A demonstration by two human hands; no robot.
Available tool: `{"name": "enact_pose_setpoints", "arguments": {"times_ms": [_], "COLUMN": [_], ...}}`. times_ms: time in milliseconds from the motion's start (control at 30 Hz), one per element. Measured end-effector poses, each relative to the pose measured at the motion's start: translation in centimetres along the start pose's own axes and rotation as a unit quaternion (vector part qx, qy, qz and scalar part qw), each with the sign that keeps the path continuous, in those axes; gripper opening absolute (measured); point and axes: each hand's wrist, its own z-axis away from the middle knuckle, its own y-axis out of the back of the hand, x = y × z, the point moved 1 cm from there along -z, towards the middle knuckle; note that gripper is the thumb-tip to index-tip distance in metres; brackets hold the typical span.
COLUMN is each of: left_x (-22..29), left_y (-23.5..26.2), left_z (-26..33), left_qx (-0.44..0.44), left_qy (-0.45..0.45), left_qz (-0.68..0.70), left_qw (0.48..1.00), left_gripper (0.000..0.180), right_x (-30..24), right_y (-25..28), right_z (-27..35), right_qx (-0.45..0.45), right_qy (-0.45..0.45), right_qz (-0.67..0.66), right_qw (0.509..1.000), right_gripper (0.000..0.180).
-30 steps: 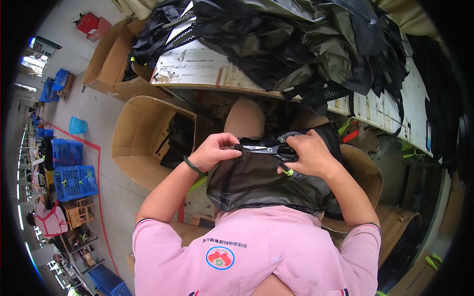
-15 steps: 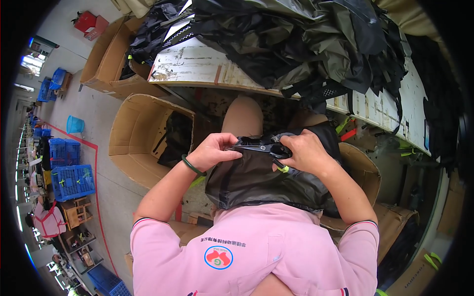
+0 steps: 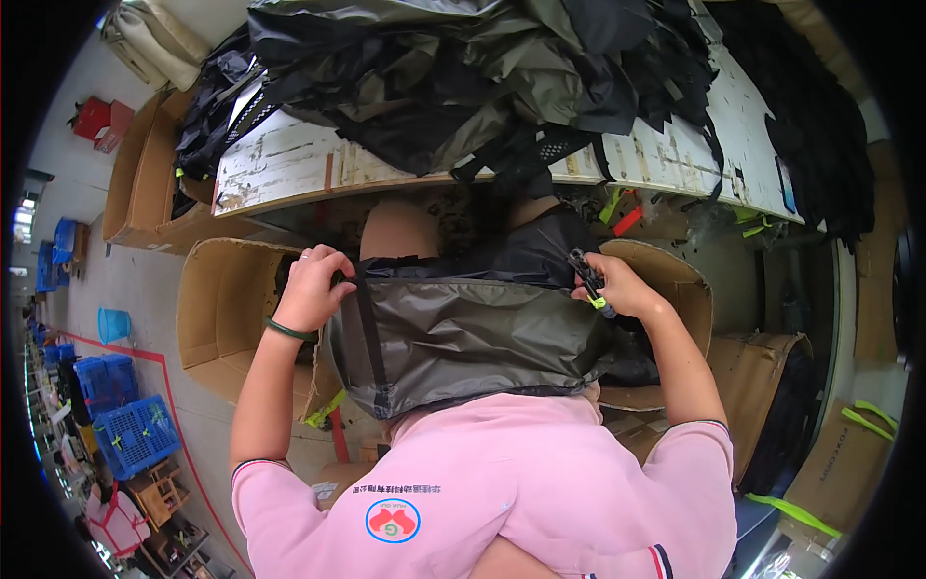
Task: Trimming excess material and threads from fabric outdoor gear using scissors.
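Across my lap lies a dark olive and black coated-fabric piece (image 3: 473,323), its upper edge drawn out wide between my hands. A black strap (image 3: 368,333) runs down its left side. My left hand (image 3: 316,282) pinches the fabric at the upper left corner, fingers closed. Close to the upper right corner, my right hand (image 3: 619,287) is closed round the black-handled scissors (image 3: 585,274), which carry a yellow-green bit near the grip. Whether the right fingers also grip the fabric is hidden.
A white worktable (image 3: 289,159) ahead bears a heap of similar dark fabric pieces (image 3: 434,77). Open cardboard boxes stand at my left (image 3: 217,333) and right (image 3: 666,265). Blue crates (image 3: 135,434) stand farther left beyond a red floor line.
My hands have moved apart, the left to the fabric's left corner and the right, with the scissors, toward the right edge. The fabric is now spread flatter, and the head view has shifted.
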Motion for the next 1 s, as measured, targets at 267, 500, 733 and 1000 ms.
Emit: {"name": "enact_pose_setpoints", "arguments": {"times_ms": [267, 500, 733, 1000], "left_x": [14.2, 16.0, 15.8, 15.9], "left_y": [-10.3, -15.2, -14.7, -15.0], "left_z": [-7.0, -9.4, -9.2, -8.7], "left_qx": [-0.019, -0.331, -0.329, -0.304], "left_qy": [-0.269, -0.073, -0.035, -0.049], "left_qz": [0.173, 0.493, 0.516, 0.502], "left_qw": [0.947, 0.801, 0.79, 0.808], "left_gripper": [0.03, 0.016, 0.013, 0.009], "right_x": [-2.2, -3.1, -4.6, -5.1], "right_y": [0.4, 1.8, 5.0, 5.5], "right_z": [2.3, 4.6, 7.4, 7.2], "right_qx": [-0.024, 0.066, 0.052, 0.025], "right_qy": [-0.012, 0.055, 0.124, 0.101], "right_qz": [-0.084, 0.052, 0.415, 0.433], "right_qw": [0.996, 0.995, 0.9, 0.896], "right_gripper": [0.025, 0.038, 0.053, 0.056]}}
